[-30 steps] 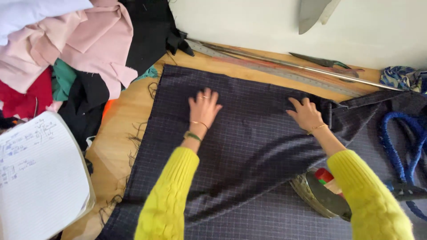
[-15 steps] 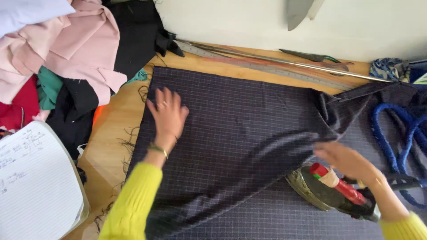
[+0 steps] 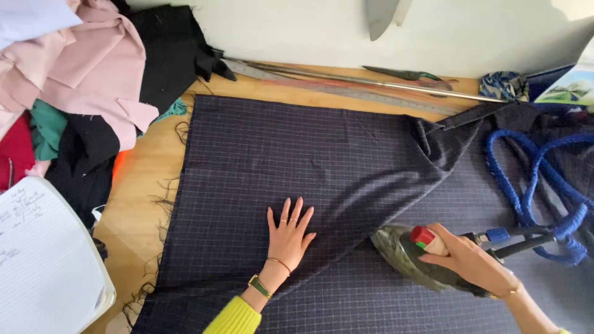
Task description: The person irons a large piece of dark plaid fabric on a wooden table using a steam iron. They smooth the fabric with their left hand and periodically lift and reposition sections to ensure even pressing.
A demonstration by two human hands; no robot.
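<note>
A dark navy checked fabric lies spread over a wooden table, with one layer folded diagonally across another. My left hand rests flat on the fabric near its lower middle, fingers spread, holding nothing. My right hand grips the handle of a clothes iron that sits on the fabric at the lower right, its tip pointing left toward the fold. The iron has a red knob on top.
A thick blue cord loops on the right. A pile of pink, black, green and red cloth fills the upper left. An open notebook lies at lower left. Long metal rulers and scissors lie along the back wall.
My left hand slid from the fabric's upper left down to its lower middle. My right hand left the fabric's fold, reached the iron and now grips it.
</note>
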